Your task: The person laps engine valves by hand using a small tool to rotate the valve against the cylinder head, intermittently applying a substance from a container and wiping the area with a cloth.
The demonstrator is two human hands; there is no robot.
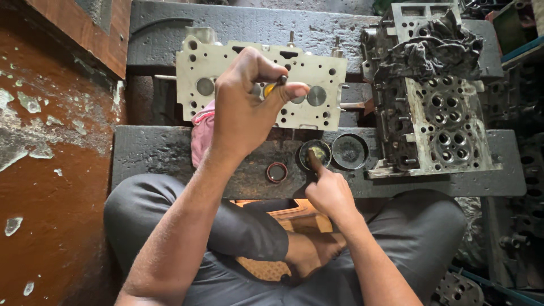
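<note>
My left hand (246, 102) is raised over a pale metal cylinder head (226, 62) and pinches a thin tool with a yellow and black end (276, 85) between thumb and fingers. My right hand (328, 190) points its index finger into a small round tin of greyish paste (315, 153) on the dark slab (170, 150). The tin's lid (349, 151) lies right beside it. A small red-rimmed ring (277, 172) rests on the slab between my arms.
A second, dirty cylinder head (442, 124) lies at the right with a black rag (433, 51) on top. A pink cloth (201, 133) sits behind my left forearm. A rust-red wall (51, 170) fills the left. More engine parts crowd the right edge.
</note>
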